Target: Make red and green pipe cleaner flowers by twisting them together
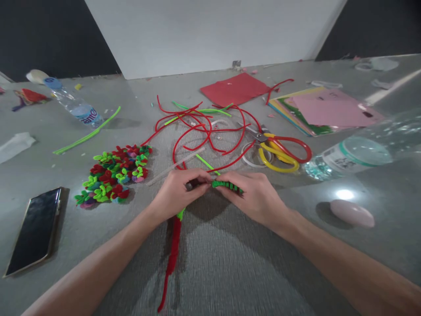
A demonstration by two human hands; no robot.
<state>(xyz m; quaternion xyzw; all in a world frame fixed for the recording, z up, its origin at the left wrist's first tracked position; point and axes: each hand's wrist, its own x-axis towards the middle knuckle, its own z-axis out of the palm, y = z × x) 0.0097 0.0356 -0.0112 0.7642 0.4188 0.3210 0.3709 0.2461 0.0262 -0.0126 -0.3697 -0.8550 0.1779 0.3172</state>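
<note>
At the centre, my right hand (251,193) is closed around a green coiled pipe cleaner (228,185), whose left end shows between the hands. My left hand (184,188) pinches at that end, and a dark rod-like piece (190,186) shows under its fingers. Below my left hand lies a red wrapped strip (174,248) with a bright green top, its thin tail pointing toward me. Loose red pipe cleaners (208,131) are tangled just beyond both hands, with a short light green one (208,164) close to the fingertips.
Small pipe-cleaner flowers (113,175) and a phone (34,230) lie left. Scissors (279,149), tape (256,156), a large bottle (351,156) and a pink oval object (351,213) are right. Behind are red paper (235,89) and coloured sheets (329,109); a small bottle (77,105) lies back left.
</note>
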